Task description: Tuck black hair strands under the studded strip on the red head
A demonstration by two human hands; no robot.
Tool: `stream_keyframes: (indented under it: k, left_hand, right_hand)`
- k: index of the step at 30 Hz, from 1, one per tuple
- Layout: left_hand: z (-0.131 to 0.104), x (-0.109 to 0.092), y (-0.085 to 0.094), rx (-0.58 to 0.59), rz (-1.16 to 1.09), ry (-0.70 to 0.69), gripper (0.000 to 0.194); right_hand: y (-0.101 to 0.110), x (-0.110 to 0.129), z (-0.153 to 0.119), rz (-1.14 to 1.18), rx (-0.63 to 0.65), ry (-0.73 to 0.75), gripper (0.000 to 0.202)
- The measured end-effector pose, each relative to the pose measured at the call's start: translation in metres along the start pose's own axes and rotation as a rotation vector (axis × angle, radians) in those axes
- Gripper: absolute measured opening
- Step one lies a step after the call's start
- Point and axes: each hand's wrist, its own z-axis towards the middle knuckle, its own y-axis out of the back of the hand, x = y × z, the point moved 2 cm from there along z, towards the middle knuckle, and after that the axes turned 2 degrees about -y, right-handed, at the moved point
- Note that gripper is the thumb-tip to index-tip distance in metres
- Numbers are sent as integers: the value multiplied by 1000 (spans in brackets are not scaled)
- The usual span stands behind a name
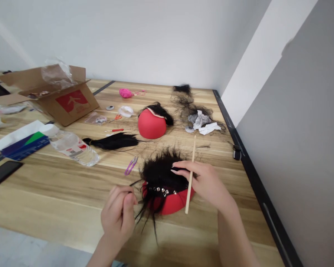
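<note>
A red dome-shaped wig form (169, 205) lies on the table in front of me, with a black hairpiece (163, 167) on it. Several shiny round-headed pins (163, 190) run along the near edge of the hair. My left hand (119, 209) is closed at the near left of the form, its fingers pinching a strand of black hair (136, 182). A pale wooden stick (189, 185) lies in the crook of my right hand (204, 181). The thumb and forefinger of that hand reach over the hair, tips close together; whether they pinch any hair is unclear.
Behind stands another red form (152, 125) with black hair. To the left are purple thread snips (131, 165), a hair bundle (114, 141), a water bottle (74, 146) on its side and an open cardboard box (69, 104). Crumpled tissue (200, 119) and loose hair lie back right.
</note>
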Motion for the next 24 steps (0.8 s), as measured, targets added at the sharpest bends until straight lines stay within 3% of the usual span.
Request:
stream_keyframes:
  k: [4, 7, 10, 14, 18, 24]
  left_hand:
    - [8, 11, 6, -58, 128, 52, 29]
    - [8, 12, 5, -11, 104, 54, 29]
    - [6, 8, 0, 90, 22, 9, 28]
    - [4, -5, -9, 242, -136, -149, 27]
    - [4, -15, -20, 402, -200, -305, 21]
    - [6, -16, -38, 554, -173, -344, 24]
  right_hand:
    - [1, 2, -1, -36, 39, 1, 34]
    - [-12, -1, 1, -53, 121, 23, 47]
    - [-27, -7, 7, -74, 155, 12, 47]
    - [-38, -12, 12, -94, 135, 41, 32]
    - [-37, -13, 15, -86, 98, 38, 26]
    - [-30, -18, 18, -67, 49, -68, 28]
